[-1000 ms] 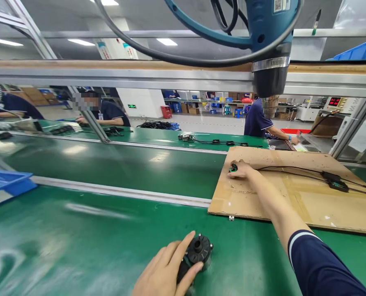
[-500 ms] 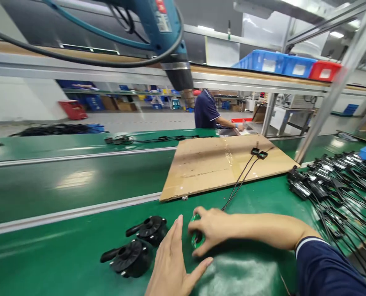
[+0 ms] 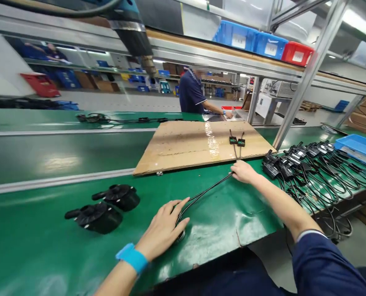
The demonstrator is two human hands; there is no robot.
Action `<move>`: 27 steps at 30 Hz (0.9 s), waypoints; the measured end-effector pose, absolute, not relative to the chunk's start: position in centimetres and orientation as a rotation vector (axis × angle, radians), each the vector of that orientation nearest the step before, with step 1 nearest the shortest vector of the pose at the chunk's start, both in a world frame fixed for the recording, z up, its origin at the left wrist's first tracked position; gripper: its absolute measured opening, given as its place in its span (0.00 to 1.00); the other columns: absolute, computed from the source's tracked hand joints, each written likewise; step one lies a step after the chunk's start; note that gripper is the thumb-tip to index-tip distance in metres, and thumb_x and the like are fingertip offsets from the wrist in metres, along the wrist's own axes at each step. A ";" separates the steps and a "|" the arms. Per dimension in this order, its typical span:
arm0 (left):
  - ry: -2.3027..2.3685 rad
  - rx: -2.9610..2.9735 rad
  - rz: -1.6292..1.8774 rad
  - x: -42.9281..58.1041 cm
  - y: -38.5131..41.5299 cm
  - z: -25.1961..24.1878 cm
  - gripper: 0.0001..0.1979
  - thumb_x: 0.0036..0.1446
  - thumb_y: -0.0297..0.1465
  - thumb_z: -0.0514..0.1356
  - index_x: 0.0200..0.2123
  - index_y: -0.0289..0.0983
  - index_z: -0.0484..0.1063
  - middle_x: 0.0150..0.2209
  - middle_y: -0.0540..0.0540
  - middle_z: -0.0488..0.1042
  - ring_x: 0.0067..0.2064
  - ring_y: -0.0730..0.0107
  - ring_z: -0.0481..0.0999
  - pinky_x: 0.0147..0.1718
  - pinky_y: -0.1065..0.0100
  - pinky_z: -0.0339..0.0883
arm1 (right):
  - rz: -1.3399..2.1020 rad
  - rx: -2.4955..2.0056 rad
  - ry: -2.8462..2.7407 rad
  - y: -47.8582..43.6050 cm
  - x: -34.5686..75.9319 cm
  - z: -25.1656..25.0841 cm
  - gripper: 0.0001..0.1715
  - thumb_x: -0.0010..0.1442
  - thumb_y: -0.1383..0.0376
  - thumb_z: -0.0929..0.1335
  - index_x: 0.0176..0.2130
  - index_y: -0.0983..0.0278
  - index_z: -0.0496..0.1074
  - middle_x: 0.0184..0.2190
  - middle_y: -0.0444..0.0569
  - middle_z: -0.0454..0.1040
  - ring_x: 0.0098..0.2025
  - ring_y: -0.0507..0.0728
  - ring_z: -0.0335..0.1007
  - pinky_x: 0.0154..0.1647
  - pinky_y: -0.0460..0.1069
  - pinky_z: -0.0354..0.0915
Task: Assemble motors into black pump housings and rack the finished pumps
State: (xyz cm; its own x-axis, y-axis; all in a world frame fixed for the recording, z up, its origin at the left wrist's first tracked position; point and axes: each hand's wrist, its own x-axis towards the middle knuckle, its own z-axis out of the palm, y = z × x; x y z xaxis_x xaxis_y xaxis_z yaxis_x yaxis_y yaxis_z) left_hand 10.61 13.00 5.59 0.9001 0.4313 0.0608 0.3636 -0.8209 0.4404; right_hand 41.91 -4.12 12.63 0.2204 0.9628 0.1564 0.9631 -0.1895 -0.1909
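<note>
My right hand [image 3: 244,172] is closed in a pinch on two thin black cables [image 3: 213,185] just in front of the cardboard. The cables run from two small black boxes with green boards [image 3: 237,141] down to my left hand [image 3: 164,226]. That hand wears a blue wristband and lies low over the mat, its thumb and fingers apart around the cable ends. Below its palm a small round part [image 3: 180,236] peeks out, mostly hidden. To the left stand two black round pump-like housings [image 3: 99,218], each with a side spout.
A cardboard sheet [image 3: 183,142] lies across the green bench. Black units with cables [image 3: 293,164] are heaped at the right, beside a blue tray [image 3: 358,150]. Overhead hangs a power driver [image 3: 133,39]. A person [image 3: 192,90] works beyond the bench.
My right hand has let go of the round green part and moved right and away onto the cables. My left hand has come over the round part. The view has shifted.
</note>
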 end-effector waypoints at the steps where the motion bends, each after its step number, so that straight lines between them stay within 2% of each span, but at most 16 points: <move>1: 0.545 2.627 0.200 10.5 13.1 5.8 0.30 0.68 0.45 0.48 0.70 0.44 0.58 0.64 0.38 0.66 0.66 0.51 0.64 0.64 0.47 0.61 | -0.020 -2.268 -1.840 -5.5 42.1 12.6 0.16 0.71 0.58 0.67 0.53 0.64 0.73 0.52 0.53 0.74 0.51 0.58 0.73 0.53 0.58 0.72; 4: 0.418 2.612 0.132 10.5 13.4 6.3 0.31 0.68 0.44 0.50 0.71 0.44 0.55 0.66 0.37 0.64 0.66 0.53 0.64 0.65 0.50 0.60 | -0.054 -2.295 -1.945 -10.6 41.5 11.9 0.13 0.72 0.61 0.65 0.41 0.66 0.76 0.40 0.57 0.76 0.46 0.60 0.73 0.54 0.57 0.69; 5: 0.362 2.618 0.108 10.7 13.5 6.6 0.31 0.68 0.44 0.51 0.71 0.44 0.56 0.66 0.38 0.63 0.67 0.53 0.63 0.65 0.50 0.60 | -0.048 -2.297 -1.971 -12.5 41.0 11.5 0.13 0.71 0.61 0.65 0.38 0.65 0.75 0.36 0.58 0.76 0.43 0.62 0.73 0.51 0.58 0.69; 7: 0.256 2.631 0.039 11.1 13.8 7.2 0.31 0.67 0.45 0.54 0.70 0.46 0.58 0.68 0.39 0.62 0.69 0.53 0.61 0.66 0.51 0.58 | 0.021 -2.300 -2.005 -16.1 40.0 11.0 0.14 0.70 0.56 0.67 0.39 0.64 0.75 0.33 0.55 0.76 0.39 0.63 0.74 0.44 0.57 0.70; 9: 0.205 2.635 -0.024 11.6 14.4 8.1 0.35 0.64 0.48 0.58 0.70 0.46 0.58 0.70 0.39 0.59 0.72 0.50 0.56 0.67 0.50 0.56 | 0.320 -2.288 -1.952 -18.9 39.2 10.7 0.16 0.69 0.52 0.68 0.44 0.60 0.76 0.38 0.52 0.78 0.42 0.62 0.76 0.45 0.56 0.71; 12: 0.323 2.714 0.069 11.0 16.4 10.1 0.43 0.61 0.51 0.61 0.73 0.41 0.51 0.72 0.37 0.55 0.73 0.49 0.53 0.69 0.50 0.51 | 0.621 -2.193 -1.858 -20.0 38.6 10.8 0.18 0.70 0.49 0.66 0.50 0.55 0.76 0.49 0.50 0.78 0.52 0.60 0.75 0.54 0.54 0.70; 15: 0.726 2.920 0.321 8.2 19.1 12.6 0.41 0.65 0.50 0.58 0.73 0.37 0.50 0.71 0.32 0.55 0.71 0.44 0.55 0.68 0.45 0.49 | 0.524 -2.049 -1.876 -17.4 38.1 11.2 0.19 0.74 0.51 0.62 0.49 0.56 0.77 0.48 0.51 0.79 0.52 0.59 0.75 0.54 0.54 0.70; 17: 1.054 2.992 0.334 5.8 20.6 13.7 0.39 0.68 0.51 0.54 0.73 0.35 0.49 0.70 0.30 0.54 0.70 0.37 0.57 0.65 0.39 0.51 | 0.430 -1.887 -1.948 -14.1 37.3 11.4 0.19 0.74 0.54 0.61 0.47 0.58 0.77 0.43 0.51 0.80 0.47 0.58 0.76 0.50 0.54 0.70; 18: 1.162 2.996 0.269 4.6 21.2 14.0 0.40 0.69 0.52 0.51 0.73 0.34 0.47 0.70 0.30 0.54 0.68 0.36 0.59 0.64 0.39 0.54 | 0.392 -1.791 -1.992 -12.2 36.7 11.5 0.19 0.75 0.55 0.61 0.47 0.59 0.77 0.42 0.50 0.80 0.46 0.58 0.76 0.50 0.54 0.70; 21: 1.255 3.010 0.003 1.8 21.8 13.6 0.40 0.71 0.54 0.39 0.73 0.32 0.41 0.64 0.31 0.62 0.63 0.45 0.67 0.60 0.50 0.61 | 0.282 -1.539 -2.132 -6.4 34.3 11.6 0.18 0.76 0.59 0.60 0.50 0.60 0.77 0.46 0.50 0.80 0.49 0.57 0.75 0.52 0.53 0.68; 23: 1.313 3.084 -0.156 0.7 21.4 12.8 0.37 0.72 0.52 0.34 0.74 0.35 0.42 0.56 0.36 0.69 0.58 0.50 0.70 0.56 0.56 0.64 | 0.258 -1.434 -2.244 -3.1 32.7 11.6 0.18 0.76 0.61 0.60 0.53 0.59 0.76 0.50 0.50 0.79 0.52 0.57 0.73 0.54 0.54 0.66; 27: 1.525 3.197 -0.344 -0.2 19.2 11.8 0.34 0.71 0.52 0.36 0.72 0.43 0.53 0.47 0.39 0.72 0.50 0.51 0.73 0.49 0.58 0.67 | 0.338 -1.269 -2.437 1.1 30.4 11.4 0.18 0.73 0.61 0.65 0.59 0.61 0.72 0.58 0.48 0.76 0.60 0.58 0.68 0.62 0.56 0.60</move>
State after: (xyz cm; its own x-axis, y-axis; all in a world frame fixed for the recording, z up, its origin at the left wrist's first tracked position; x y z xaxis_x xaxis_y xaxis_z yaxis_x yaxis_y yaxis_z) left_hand -0.17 19.25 11.84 0.6307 0.7760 0.0077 0.6977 -0.5627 -0.4434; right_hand 30.43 1.06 11.45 -0.5255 0.8237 0.2130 0.7345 0.5656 -0.3750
